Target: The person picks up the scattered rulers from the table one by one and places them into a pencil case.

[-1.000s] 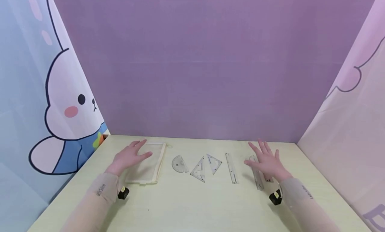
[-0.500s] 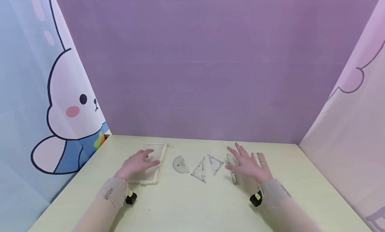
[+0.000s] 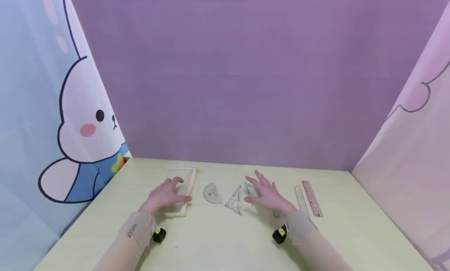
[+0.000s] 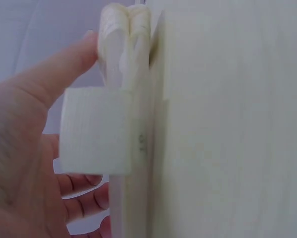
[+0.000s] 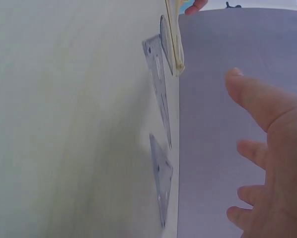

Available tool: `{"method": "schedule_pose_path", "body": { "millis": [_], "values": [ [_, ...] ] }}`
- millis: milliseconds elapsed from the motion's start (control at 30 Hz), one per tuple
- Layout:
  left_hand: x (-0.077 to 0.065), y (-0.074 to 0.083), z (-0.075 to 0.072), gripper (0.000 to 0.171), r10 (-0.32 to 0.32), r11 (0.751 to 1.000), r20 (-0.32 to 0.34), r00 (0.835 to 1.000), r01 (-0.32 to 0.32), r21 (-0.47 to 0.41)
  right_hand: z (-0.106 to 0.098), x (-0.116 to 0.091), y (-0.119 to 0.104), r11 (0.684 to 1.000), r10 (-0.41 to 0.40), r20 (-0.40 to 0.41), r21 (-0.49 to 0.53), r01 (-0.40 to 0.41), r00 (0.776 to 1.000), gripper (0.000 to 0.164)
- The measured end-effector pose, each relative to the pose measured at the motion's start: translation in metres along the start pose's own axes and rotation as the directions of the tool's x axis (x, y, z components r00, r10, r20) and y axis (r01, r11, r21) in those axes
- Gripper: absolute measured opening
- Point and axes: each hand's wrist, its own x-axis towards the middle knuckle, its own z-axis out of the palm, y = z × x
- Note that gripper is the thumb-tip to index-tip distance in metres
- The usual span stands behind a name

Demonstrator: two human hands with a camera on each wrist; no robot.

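My left hand (image 3: 168, 193) lies on the near part of a cream mesh pouch (image 3: 183, 181), fingers relaxed. The left wrist view shows the thumb (image 4: 54, 79) beside the pouch's edge (image 4: 131, 74). My right hand (image 3: 264, 193) hovers with spread fingers over a small clear triangle (image 3: 250, 188) and covers most of a clear ruler (image 3: 276, 214). A clear protractor (image 3: 212, 193) and a larger clear triangle (image 3: 234, 201) lie between the hands. In the right wrist view the open right hand (image 5: 267, 163) is off the table, with both triangles (image 5: 161, 183) edge-on.
A clear ruler (image 3: 300, 198) and a pink ruler (image 3: 312, 198) lie side by side right of the right hand. The pale table (image 3: 225, 239) is walled by a purple backdrop (image 3: 239, 87) and printed curtains on both sides.
My right hand has swept left from the two right-hand rulers to above the small triangle. My left hand has drawn back a little toward the pouch's near end.
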Motion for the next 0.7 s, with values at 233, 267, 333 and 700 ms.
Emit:
{"method": "schedule_pose_path", "body": {
  "millis": [233,267,333,700],
  "values": [
    [-0.001,0.008,0.003,0.076,0.009,1.0,0.027,1.0,-0.009,0.005,0.014,0.011,-0.011,1.0,0.004,0.024,0.003,-0.004,1.0,0.074],
    [-0.001,0.01,0.003,0.07,0.008,1.0,0.034,0.999,-0.008,-0.002,0.015,0.012,-0.013,1.0,0.003,0.024,0.012,-0.003,1.0,0.073],
    [-0.002,0.013,0.003,0.057,0.01,1.0,0.051,0.999,-0.009,-0.019,0.017,0.016,-0.018,1.0,0.003,0.037,0.02,-0.003,0.999,0.072],
    [-0.004,0.003,0.004,0.019,0.007,0.964,0.093,0.996,0.018,-0.266,0.024,0.04,-0.034,0.995,-0.042,0.118,0.091,0.032,0.992,0.077]
  ]
}}
